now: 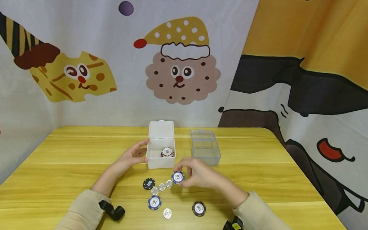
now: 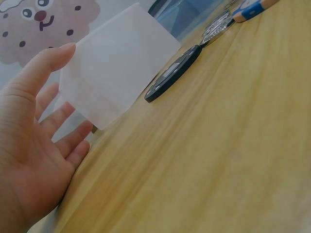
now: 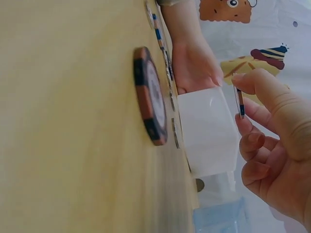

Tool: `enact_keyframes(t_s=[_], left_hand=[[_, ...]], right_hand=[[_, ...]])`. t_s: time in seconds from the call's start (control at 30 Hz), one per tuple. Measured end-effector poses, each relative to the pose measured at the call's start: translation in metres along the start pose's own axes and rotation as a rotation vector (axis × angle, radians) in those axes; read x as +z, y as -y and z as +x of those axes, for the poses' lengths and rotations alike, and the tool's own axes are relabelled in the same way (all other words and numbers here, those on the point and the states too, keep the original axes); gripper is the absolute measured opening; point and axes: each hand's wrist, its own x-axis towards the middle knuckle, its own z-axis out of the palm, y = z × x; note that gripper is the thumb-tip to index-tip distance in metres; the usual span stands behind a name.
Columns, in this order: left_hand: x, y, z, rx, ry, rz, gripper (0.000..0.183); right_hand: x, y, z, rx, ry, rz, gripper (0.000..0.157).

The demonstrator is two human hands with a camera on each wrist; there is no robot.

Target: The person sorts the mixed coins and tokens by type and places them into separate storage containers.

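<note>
Between thumb and fingertips my right hand pinches a blue-and-white poker chip marked 10. In the right wrist view that chip is seen edge-on, lifted off the table. My left hand touches the left side of a white plastic box, its fingers fairly straight along the wall. The box's lid stands open at the back. Inside lie red-and-white chips, one marked 100. In front of the box are a black chip marked 100 and another blue chip.
A clear plastic box stands right of the white one. Several silver coins lie in a row near the chips, with another coin nearer the front. A dark chip lies beneath my right forearm's left side.
</note>
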Motion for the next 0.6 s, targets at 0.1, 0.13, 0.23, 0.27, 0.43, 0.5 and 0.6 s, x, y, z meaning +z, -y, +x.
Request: enact_keyframes(t_s=[0.1,0.13,0.23,0.27,0.43,0.5,0.6], left_hand=[[0.000,0.000,0.000,-0.001,-0.001,0.005,0.070],[0.000,0.000,0.000,-0.002,0.000,0.005,0.070],[0.000,0.000,0.000,-0.002,-0.003,0.005,0.069],[0.000,0.000,0.000,-0.001,-0.002,0.007,0.069],[0.000,0.000,0.000,0.001,0.003,0.003,0.070],[0.000,0.000,0.000,0.000,0.005,0.001,0.070],[-0.001,0.000,0.000,-0.003,0.004,0.000,0.070]], right_hand=[[-0.002,-0.001,0.005,0.006,-0.026,-0.002,0.036],[-0.003,-0.001,0.006,0.008,-0.034,0.000,0.036],[-0.005,-0.003,0.012,0.014,-0.061,0.004,0.037],[-0.005,-0.004,0.014,0.013,-0.069,0.001,0.036],[-0.010,-0.004,0.024,0.027,-0.107,-0.022,0.035],[-0.012,-0.004,0.029,0.032,-0.120,-0.029,0.035],[-0.015,-0.004,0.037,0.040,-0.140,-0.040,0.035]])
